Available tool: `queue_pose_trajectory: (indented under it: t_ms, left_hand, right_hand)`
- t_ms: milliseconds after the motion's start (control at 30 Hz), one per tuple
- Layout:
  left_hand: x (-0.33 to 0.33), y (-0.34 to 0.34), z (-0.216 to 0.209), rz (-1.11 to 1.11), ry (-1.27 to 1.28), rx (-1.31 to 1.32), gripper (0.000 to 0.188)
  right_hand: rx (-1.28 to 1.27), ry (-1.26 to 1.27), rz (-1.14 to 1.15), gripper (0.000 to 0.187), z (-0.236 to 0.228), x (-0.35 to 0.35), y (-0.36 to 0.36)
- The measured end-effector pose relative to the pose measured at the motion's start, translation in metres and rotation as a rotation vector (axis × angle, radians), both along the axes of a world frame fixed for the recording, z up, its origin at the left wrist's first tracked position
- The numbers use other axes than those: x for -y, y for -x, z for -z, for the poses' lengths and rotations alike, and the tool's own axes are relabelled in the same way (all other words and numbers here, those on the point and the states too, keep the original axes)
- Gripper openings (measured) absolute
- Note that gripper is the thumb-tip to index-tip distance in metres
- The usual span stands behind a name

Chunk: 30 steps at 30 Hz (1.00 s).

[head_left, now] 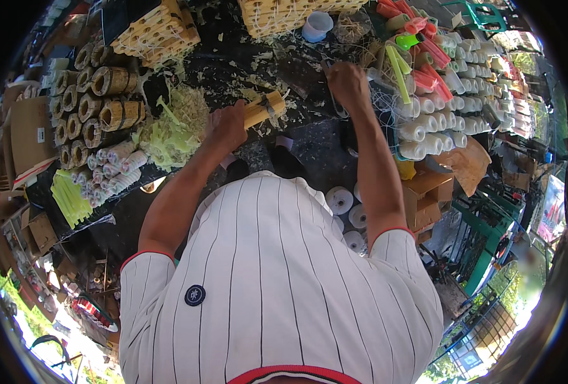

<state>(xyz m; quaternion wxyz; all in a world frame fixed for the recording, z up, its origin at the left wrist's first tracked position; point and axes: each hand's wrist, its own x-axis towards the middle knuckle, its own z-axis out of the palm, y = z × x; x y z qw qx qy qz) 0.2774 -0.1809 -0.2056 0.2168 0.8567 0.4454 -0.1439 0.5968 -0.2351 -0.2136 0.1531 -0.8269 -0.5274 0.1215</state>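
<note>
My left hand [226,128] is wrapped round a short yellow bamboo-like tube [256,112] with a dark band near its far end. The tube points right and slightly away from me, over the dark work table [239,61] strewn with pale shavings. To the right, my right hand [348,86] is closed on a thin metal tool [336,102]; its kind is hard to make out, as the fingers cover most of it. The two hands are apart. A heap of pale green and straw-coloured shavings [181,121] lies beside my left hand.
Stacked bamboo tubes [117,81], wrapped rolls [114,168] and green strips [69,198] lie at left. Yellow bundles [156,35] and a whitish cup [317,27] stand at the back. White rolls [434,125] and red pieces [432,54] crowd the right. Spools [339,200] sit below.
</note>
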Motion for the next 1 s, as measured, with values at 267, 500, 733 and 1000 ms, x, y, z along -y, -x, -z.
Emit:
queue_pose_trajectory:
  t_ms: [267,500,733,1000]
  left_hand:
    - [-0.005,0.04,0.007,0.225,-0.099,0.178,0.06]
    - [-0.002,0.065,-0.01,-0.023,0.089,0.187,0.056]
    - [0.014,0.059,-0.007,-0.499,0.047,0.235,0.057]
    - [0.019,0.022,0.006,-0.804,0.271,0.454,0.066]
  right_hand:
    - [0.251,0.438,-0.016,0.031,0.068,-0.065,-0.117]
    - [-0.814,-0.064,0.132,0.035,0.044,-0.046,-0.045]
    - [-0.182,-0.131,0.008,0.041,0.082,-0.018,0.005]
    - [-0.681,-0.116,-0.483,0.08,0.017,0.055,0.175]
